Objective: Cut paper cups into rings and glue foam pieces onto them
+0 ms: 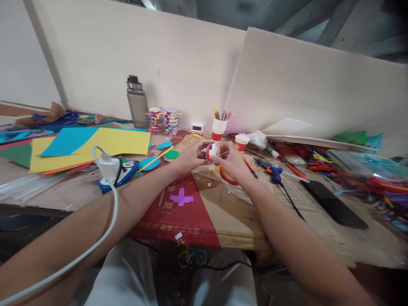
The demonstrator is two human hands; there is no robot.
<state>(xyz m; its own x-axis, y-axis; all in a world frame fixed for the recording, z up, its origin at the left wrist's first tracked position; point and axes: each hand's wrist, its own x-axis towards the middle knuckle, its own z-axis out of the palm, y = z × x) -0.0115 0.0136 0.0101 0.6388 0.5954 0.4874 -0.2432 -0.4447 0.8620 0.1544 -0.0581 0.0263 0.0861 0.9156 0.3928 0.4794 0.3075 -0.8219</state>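
A small red-and-white paper cup (212, 151) is pinched between both hands just above the middle of the frame, held clear of the tabletop (79, 193). The left hand (191, 156) is closed on its left side with the fingertips, and the right hand (230, 162) is closed on the right side, thumb on top.

Handling-wise it's probably feather-light and thin-walled, so it would likely be crushed by a hard squeeze. The rim or base looks like the stiffest place to be gripped; the middle of the wall is likely to dent.

Just under the right hand a red ring (227, 176) is lying on the cardboard (223, 212). Slightly further up, two similar cups (218, 128) are standing, one stuffed with coloured strips. A blue glue gun (272, 171) is seen to the right, a purple cross (181, 198) lower left.
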